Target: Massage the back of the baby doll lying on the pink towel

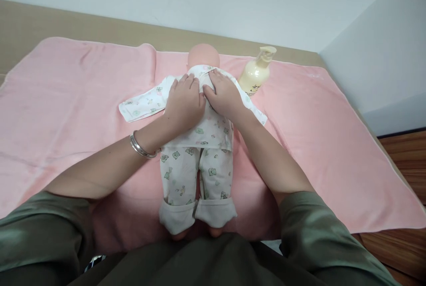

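Note:
A baby doll (pixel 203 55) lies lengthwise in front of me, its bare round head away from me. It wears a white printed shirt (pixel 213 133) and matching printed trousers (pixel 179 172) with plain turned-up cuffs. My left hand (pixel 187 101) rests on the left side of the shirt's upper part, fingers stretched toward the neck. Beside it, my right hand (pixel 226 95) lies on the other side, fingers near the overlapping collar and thumb apart. Both hands touch the cloth, with their palms hidden. The shirt's sleeves spread out to either side, and the doll's feet barely show below the cuffs.
Under the doll a pink blanket (pixel 83 113) covers most of the table (pixel 20 24). A pale yellow pump bottle (pixel 255 73) stands on it, right of the doll's head. White walls (pixel 213 1) close off the back and right. Brown wooden furniture (pixel 408 157) shows at the right edge.

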`<state>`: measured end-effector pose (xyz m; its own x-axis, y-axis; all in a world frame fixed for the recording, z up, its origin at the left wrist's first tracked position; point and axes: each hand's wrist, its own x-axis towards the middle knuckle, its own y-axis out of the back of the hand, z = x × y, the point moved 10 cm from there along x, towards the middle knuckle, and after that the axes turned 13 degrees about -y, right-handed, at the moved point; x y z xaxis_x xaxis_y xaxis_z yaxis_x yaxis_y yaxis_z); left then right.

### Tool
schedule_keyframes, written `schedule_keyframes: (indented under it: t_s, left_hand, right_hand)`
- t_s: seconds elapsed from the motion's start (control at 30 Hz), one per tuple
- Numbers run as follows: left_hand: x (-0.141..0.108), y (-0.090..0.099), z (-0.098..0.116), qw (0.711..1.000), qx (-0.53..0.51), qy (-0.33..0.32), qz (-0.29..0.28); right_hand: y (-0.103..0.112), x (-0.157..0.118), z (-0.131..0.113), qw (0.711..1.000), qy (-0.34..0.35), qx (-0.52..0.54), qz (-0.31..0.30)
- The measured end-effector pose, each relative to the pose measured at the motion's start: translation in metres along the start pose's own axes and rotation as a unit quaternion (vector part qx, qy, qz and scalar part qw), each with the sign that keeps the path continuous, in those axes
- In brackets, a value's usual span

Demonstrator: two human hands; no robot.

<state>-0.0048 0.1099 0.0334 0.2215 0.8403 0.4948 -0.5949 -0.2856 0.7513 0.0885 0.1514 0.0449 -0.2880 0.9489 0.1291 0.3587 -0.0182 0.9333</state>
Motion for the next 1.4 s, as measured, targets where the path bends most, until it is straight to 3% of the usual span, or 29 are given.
schedule_keyframes:
  t_s: [0.1, 0.2, 0.4, 0.5, 0.6, 0.73, 0.83, 0.97, 1.17, 1.27, 1.4]
  left_hand:
    - [0.0, -0.001, 0.006, 0.997, 0.046, 0.026, -0.054]
    - [0.005, -0.003, -0.002, 0.993, 0.057, 0.051, -0.095]
    - [0.017, -0.003, -0.032, 0.994, 0.005, 0.063, -0.084]
    - [0.017, -0.001, -0.03, 0.995, 0.012, 0.062, -0.072]
    - [0.01, 0.002, -0.013, 0.995, 0.044, 0.055, -0.066]
    - [0.0, 0.003, 0.014, 0.995, 0.066, 0.035, -0.064]
    - [0.0, 0.002, 0.022, 0.995, 0.065, 0.018, -0.073]
    - [0.009, 0.0, 0.005, 0.995, 0.028, 0.033, -0.095]
    - [0.019, 0.003, -0.028, 0.995, -0.016, 0.075, -0.063]
    - [0.019, 0.002, -0.028, 0.995, -0.002, 0.079, -0.069]
    - [0.013, 0.003, -0.014, 0.993, 0.052, 0.072, -0.073]
  right_hand:
    - [0.003, -0.004, -0.003, 1.0, 0.002, -0.02, 0.014]
    - [0.006, -0.02, -0.014, 0.997, 0.002, -0.07, 0.037]
    - [0.005, -0.05, -0.041, 0.991, 0.037, -0.121, 0.05]
    - [0.004, -0.04, -0.034, 0.997, 0.023, -0.067, 0.022]
    - [0.004, -0.02, -0.017, 1.0, -0.014, -0.006, -0.002]
    - [0.004, -0.004, -0.003, 0.999, -0.033, 0.022, 0.001]
    - [0.005, -0.003, -0.004, 1.0, -0.02, 0.011, 0.014]
    - [0.007, -0.012, -0.011, 0.999, -0.022, -0.024, 0.02]
    - [0.009, -0.047, -0.036, 0.993, 0.017, -0.106, 0.042]
    - [0.01, -0.047, -0.035, 0.993, 0.018, -0.103, 0.049]
    - [0.008, -0.024, -0.016, 0.999, -0.021, -0.041, 0.016]
